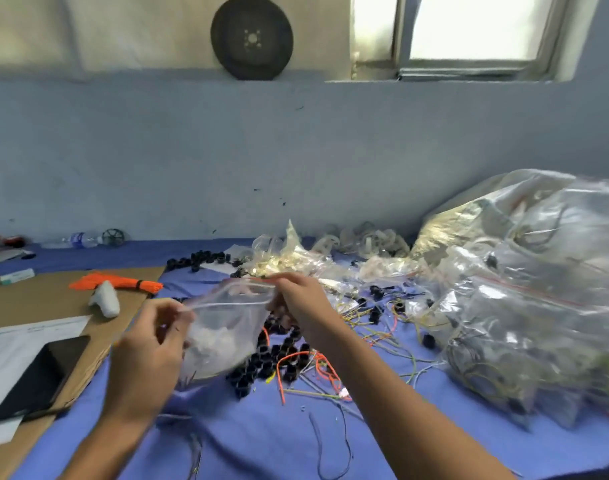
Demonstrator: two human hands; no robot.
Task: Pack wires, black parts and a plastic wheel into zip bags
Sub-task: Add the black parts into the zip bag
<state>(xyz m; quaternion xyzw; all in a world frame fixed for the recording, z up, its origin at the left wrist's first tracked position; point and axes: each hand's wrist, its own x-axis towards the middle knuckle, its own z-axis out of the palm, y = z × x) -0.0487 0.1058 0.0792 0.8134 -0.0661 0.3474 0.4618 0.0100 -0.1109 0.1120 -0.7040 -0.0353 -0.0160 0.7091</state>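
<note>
Above the blue cloth [261, 438], the left hand [147, 358] and right hand [304, 310] pinch opposite ends of a clear zip bag's [223, 327] open mouth; it hangs over black parts [278, 358] and loose wires [382, 337] (contents whitish, blurred).

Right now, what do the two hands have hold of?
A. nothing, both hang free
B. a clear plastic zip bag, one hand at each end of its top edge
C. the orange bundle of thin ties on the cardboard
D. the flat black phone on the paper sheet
B: the left hand and the right hand each pinch one end of the top edge of the clear plastic zip bag.
</note>
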